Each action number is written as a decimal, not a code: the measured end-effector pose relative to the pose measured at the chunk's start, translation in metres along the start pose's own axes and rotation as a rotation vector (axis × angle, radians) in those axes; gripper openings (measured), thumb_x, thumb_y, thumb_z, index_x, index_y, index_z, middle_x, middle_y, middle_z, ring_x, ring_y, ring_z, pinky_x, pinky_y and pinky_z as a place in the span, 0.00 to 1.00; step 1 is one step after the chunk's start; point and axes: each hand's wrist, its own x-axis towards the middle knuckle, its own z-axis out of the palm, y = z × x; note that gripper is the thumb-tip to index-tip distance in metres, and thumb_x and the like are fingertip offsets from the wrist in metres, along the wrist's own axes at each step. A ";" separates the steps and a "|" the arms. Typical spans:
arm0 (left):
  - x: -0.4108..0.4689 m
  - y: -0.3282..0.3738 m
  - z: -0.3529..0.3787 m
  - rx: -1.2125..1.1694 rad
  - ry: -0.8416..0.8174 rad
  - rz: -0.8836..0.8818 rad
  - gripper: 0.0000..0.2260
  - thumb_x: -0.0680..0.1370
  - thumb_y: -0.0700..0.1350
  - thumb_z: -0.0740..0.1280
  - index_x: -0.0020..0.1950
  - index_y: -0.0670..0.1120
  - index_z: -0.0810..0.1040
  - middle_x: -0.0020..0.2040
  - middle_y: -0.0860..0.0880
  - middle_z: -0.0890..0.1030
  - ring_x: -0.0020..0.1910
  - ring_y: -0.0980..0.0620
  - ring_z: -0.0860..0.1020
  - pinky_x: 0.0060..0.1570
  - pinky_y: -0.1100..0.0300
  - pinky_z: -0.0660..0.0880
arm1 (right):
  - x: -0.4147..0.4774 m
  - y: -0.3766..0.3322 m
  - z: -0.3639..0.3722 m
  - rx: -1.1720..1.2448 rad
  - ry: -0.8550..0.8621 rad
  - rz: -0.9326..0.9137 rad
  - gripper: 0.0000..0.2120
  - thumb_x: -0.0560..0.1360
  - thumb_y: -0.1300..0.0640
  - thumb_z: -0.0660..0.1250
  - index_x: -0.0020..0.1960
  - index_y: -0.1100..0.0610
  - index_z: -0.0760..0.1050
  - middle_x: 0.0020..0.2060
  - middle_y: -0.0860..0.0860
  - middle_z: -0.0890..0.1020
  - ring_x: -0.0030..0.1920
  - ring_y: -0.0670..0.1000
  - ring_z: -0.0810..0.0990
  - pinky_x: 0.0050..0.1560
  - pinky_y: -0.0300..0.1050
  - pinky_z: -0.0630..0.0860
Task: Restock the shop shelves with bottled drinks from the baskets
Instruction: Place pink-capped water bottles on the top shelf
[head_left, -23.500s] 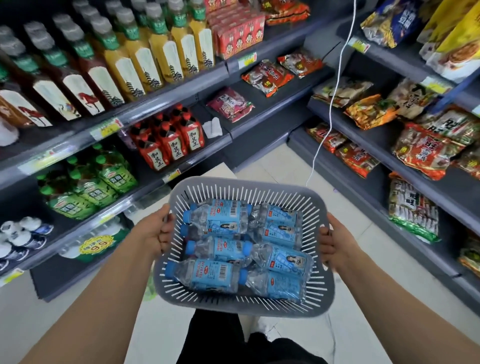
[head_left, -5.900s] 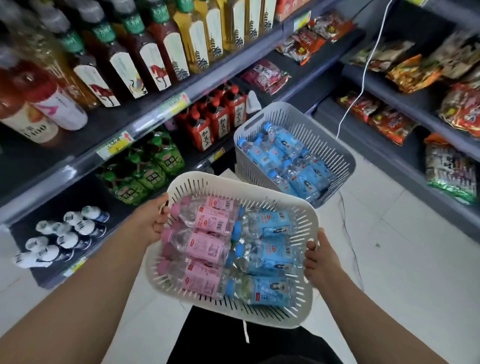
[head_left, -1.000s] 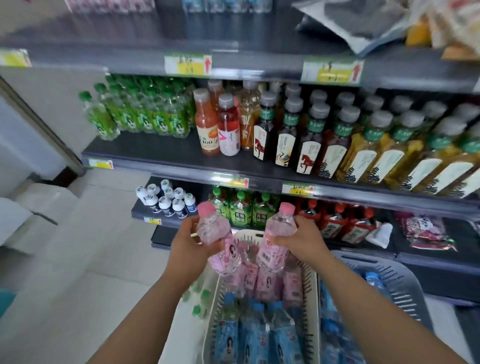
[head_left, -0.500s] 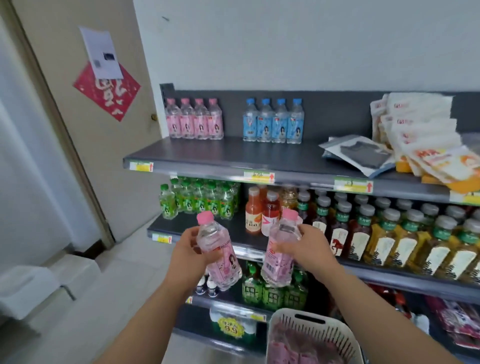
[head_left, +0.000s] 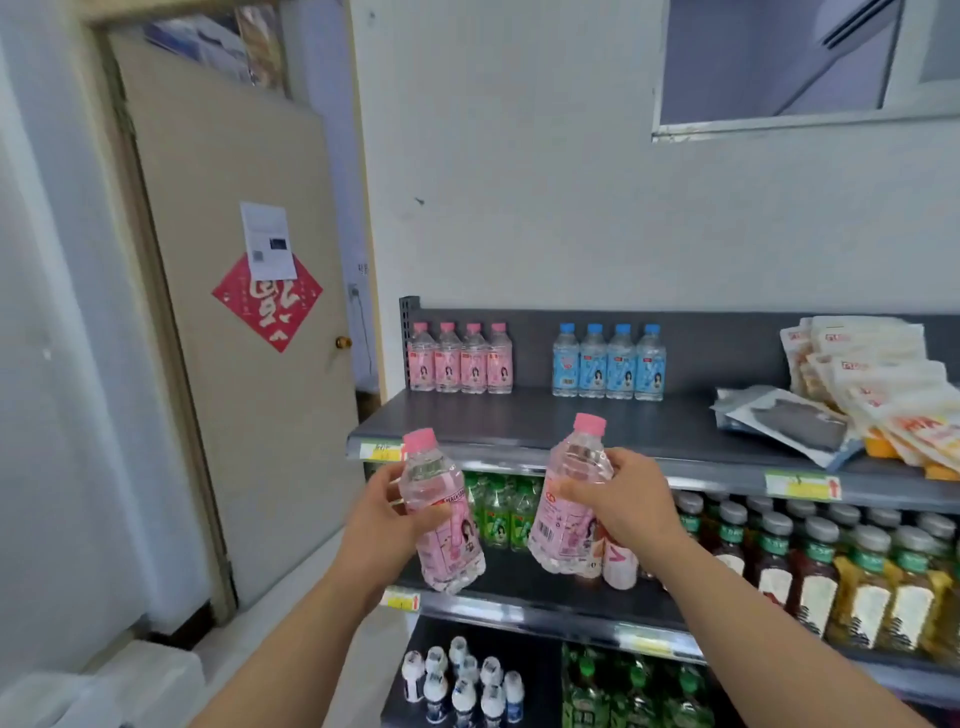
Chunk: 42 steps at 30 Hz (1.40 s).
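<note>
My left hand (head_left: 382, 525) grips a pink-capped bottle (head_left: 441, 512) with a pink label, held upright. My right hand (head_left: 618, 501) grips a second pink bottle (head_left: 569, 499), tilted a little to the left. Both bottles hang in front of the top shelf (head_left: 571, 431), just below its front edge. At the back of that shelf stands a row of several pink bottles (head_left: 461, 358) on the left and a row of several blue bottles (head_left: 609, 362) to their right. The baskets are out of view.
Snack packets (head_left: 872, 395) are piled on the top shelf's right end. The shelf below holds green bottles (head_left: 498, 512) and tea bottles (head_left: 831, 566). Small white bottles (head_left: 462, 686) stand lower down. A closed door (head_left: 244, 332) is at the left.
Both hands have raised the pink bottles from mid-shelf height towards the top shelf's edge. The view has tilted up, and the basket has dropped out of sight.
</note>
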 end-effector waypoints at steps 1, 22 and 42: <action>0.009 0.004 -0.003 0.002 -0.003 0.006 0.21 0.70 0.37 0.75 0.60 0.49 0.74 0.52 0.52 0.81 0.47 0.55 0.80 0.35 0.66 0.74 | 0.006 -0.006 0.003 -0.001 -0.002 0.000 0.15 0.61 0.49 0.79 0.43 0.51 0.79 0.37 0.46 0.84 0.38 0.46 0.83 0.37 0.46 0.79; 0.230 0.000 -0.047 0.070 0.068 0.097 0.24 0.69 0.35 0.75 0.61 0.50 0.71 0.51 0.53 0.80 0.47 0.55 0.79 0.42 0.60 0.76 | 0.202 -0.040 0.104 -0.008 0.005 -0.076 0.21 0.60 0.49 0.81 0.49 0.52 0.78 0.43 0.45 0.83 0.41 0.43 0.80 0.33 0.37 0.72; 0.494 -0.068 -0.073 0.120 -0.359 0.076 0.33 0.69 0.37 0.76 0.71 0.51 0.68 0.60 0.51 0.77 0.56 0.53 0.77 0.52 0.59 0.73 | 0.333 -0.053 0.225 -0.062 0.165 0.011 0.16 0.61 0.54 0.80 0.44 0.51 0.77 0.41 0.45 0.83 0.40 0.44 0.82 0.35 0.39 0.77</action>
